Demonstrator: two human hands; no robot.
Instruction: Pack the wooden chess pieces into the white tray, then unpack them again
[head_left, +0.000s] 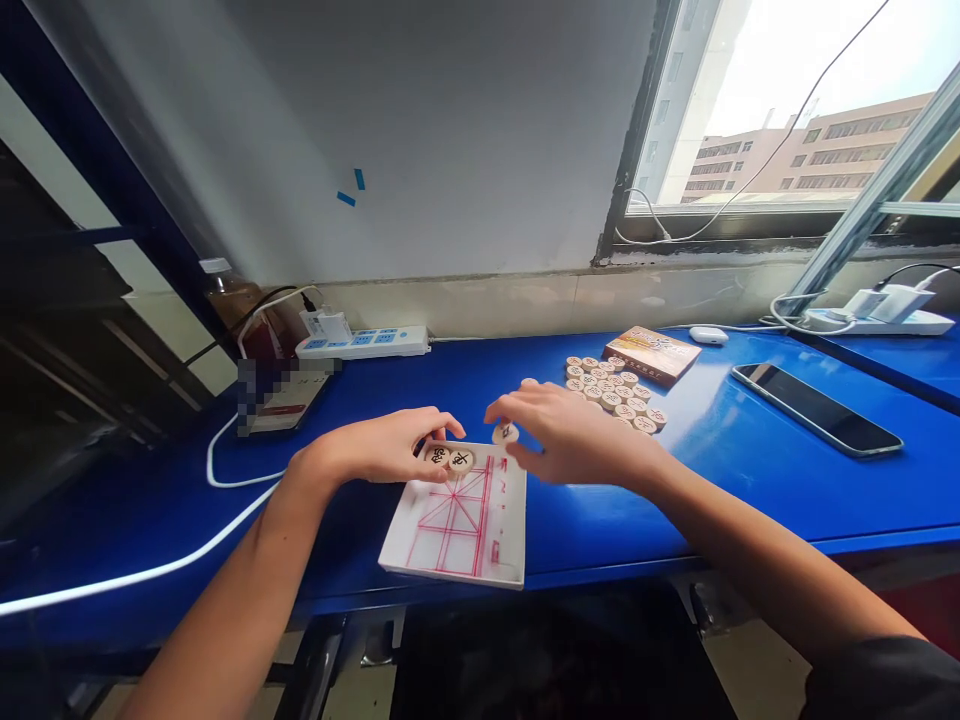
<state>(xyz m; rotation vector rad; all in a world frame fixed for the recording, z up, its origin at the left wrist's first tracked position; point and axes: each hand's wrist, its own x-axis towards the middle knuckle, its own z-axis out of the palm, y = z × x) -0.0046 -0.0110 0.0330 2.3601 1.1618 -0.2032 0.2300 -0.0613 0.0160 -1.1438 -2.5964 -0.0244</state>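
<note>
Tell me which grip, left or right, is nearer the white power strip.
Left. The left grip is on the near side of the power strip, while the right grip is farther off, to its right.

Left hand (382,447) touches two xiangqi pieces (450,458); right hand (574,432) pinches a third piece (505,433).

An office-like room: long blue desk (720,470), power strip (362,345), large window (780,110).
</note>
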